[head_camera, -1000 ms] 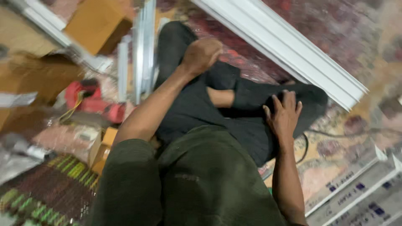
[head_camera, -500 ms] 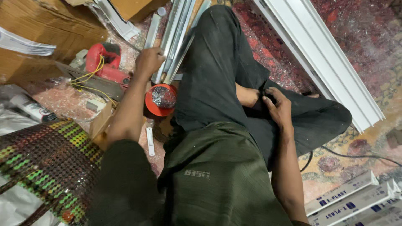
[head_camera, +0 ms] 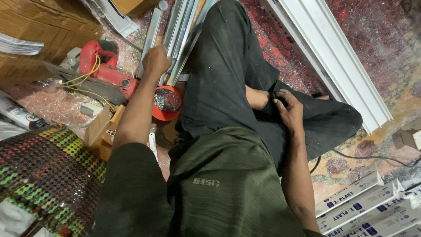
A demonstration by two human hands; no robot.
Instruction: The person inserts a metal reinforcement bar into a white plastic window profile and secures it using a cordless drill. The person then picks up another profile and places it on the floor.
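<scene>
Metal strips (head_camera: pixel 175 30) gripped, left hand (head_camera: pixel 155 61) outstretched

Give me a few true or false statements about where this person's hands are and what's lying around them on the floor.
1. The left hand grips a bundle of metal strips. True.
2. The right hand holds the red power tool. False: it rests on the person's own black trouser leg, by the ankle; the tool lies untouched on the floor.
3. An orange round container sits below the left hand. True.
4. The white window frame profile lies across the person's lap. False: it lies on the patterned carpet beside the legs.
</scene>
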